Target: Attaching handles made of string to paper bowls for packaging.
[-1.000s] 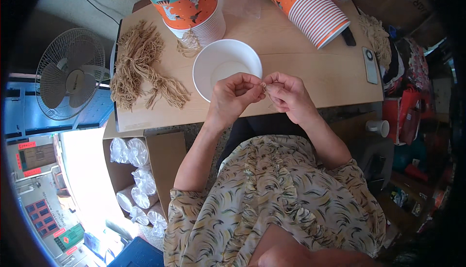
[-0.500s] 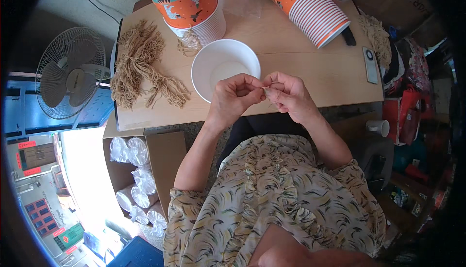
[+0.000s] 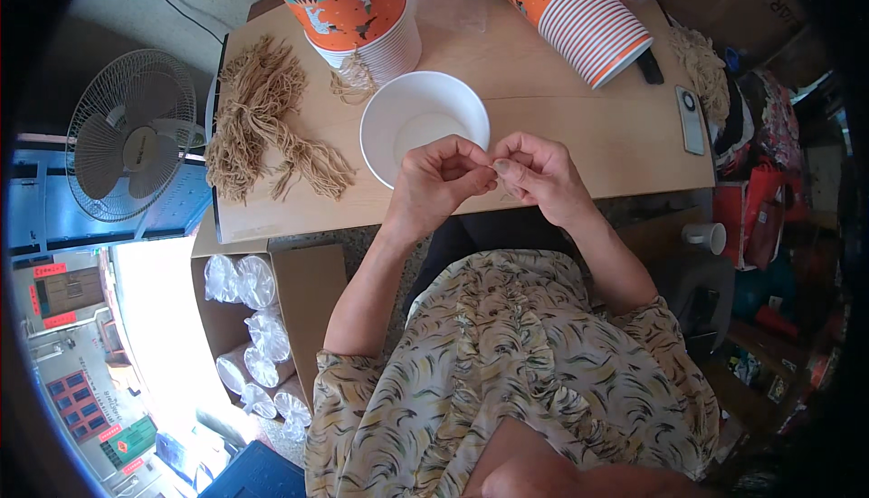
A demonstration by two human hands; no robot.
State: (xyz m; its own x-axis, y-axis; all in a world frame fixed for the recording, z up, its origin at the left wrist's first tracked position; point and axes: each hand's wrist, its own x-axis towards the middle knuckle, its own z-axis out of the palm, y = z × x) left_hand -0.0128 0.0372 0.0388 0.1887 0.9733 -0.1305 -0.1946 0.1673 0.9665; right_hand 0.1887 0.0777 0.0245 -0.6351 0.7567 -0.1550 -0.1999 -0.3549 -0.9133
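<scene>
Centre of the frame: I have the left hand (image 3: 433, 181) and the right hand (image 3: 540, 172) almost tip to tip, each in a narrow thumb-and-forefinger pinch, other fingers curled. Whatever sits between the tips is hidden or too small to name; I cannot tell whether one hand or both grip it. The white tub (image 3: 387, 119), nearest thing to the hands, stands mouth up on the table (image 3: 579, 127) just above centre; the left hand overlaps its lower rim in my view, and contact there is unclear. Upper left: a heap of beige cords (image 3: 258, 122), well apart from the hands, with a few loose strands (image 3: 355, 80) beside the tall upright tub stack (image 3: 362, 23). Upper right: a second tub stack (image 3: 593, 32) lying on its side. My reading of the step: fine fingertip work, needing precision more than force. For good handling I judge one pinch should anchor while the other makes small turns, tips close together so that nothing slips out of sight. Forearms come up from the lower frame; level wrists should spare tremor. Main risk, I think: a wandering left wrist nudging the tub rim. I would angle the knuckles slightly apart, since from here they mask the contact point.
</scene>
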